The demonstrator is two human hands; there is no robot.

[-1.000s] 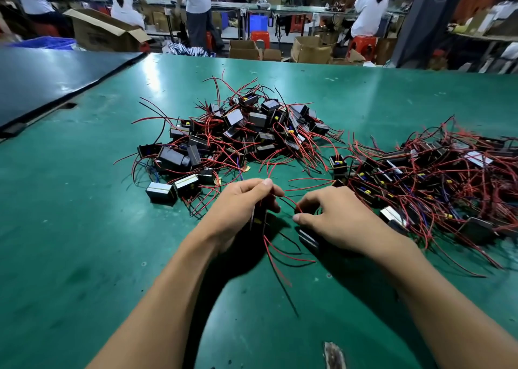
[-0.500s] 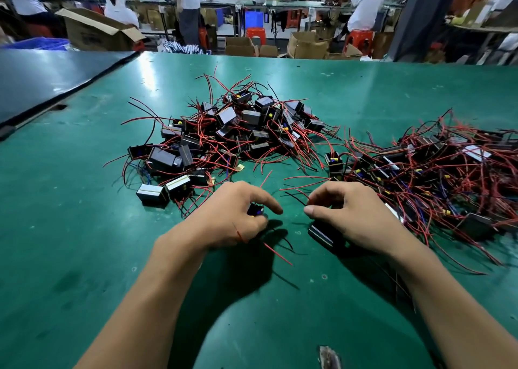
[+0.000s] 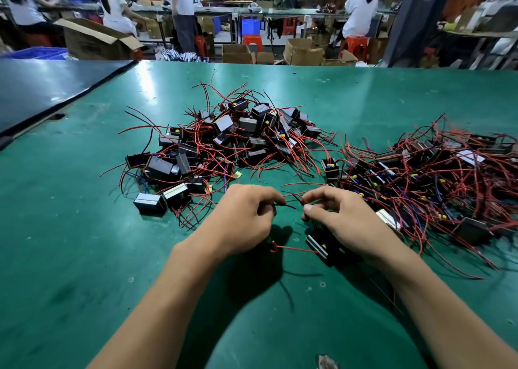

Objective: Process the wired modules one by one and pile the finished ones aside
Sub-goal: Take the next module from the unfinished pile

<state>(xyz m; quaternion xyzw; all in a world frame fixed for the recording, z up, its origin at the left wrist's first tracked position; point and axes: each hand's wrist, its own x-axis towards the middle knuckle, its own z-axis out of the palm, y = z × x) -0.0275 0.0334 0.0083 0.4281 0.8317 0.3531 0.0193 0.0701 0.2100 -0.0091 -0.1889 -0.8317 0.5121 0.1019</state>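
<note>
One black wired module (image 3: 319, 242) lies on the green table under my right hand (image 3: 344, 220). A red wire (image 3: 294, 248) runs from it to the left, under my left hand (image 3: 244, 217). My left hand's curled fingers pinch a thin dark wire end (image 3: 286, 206). Facing it, my right hand's thumb and forefinger pinch another wire end; the two tips are a little apart. A pile of black modules with red wires (image 3: 229, 139) lies beyond my hands. A second, more tangled pile (image 3: 426, 172) sits at the right.
The green table (image 3: 84, 228) ends at its far edge; a darker table (image 3: 42, 88) adjoins it at the left. Two loose modules (image 3: 159, 199) lie left of my hands. Cardboard boxes, stools and seated and standing people fill the background.
My hands rose slightly off the table and came closer together. The left hand, earlier closed over a small part low on the table, now pinches a wire end toward the right hand's.
</note>
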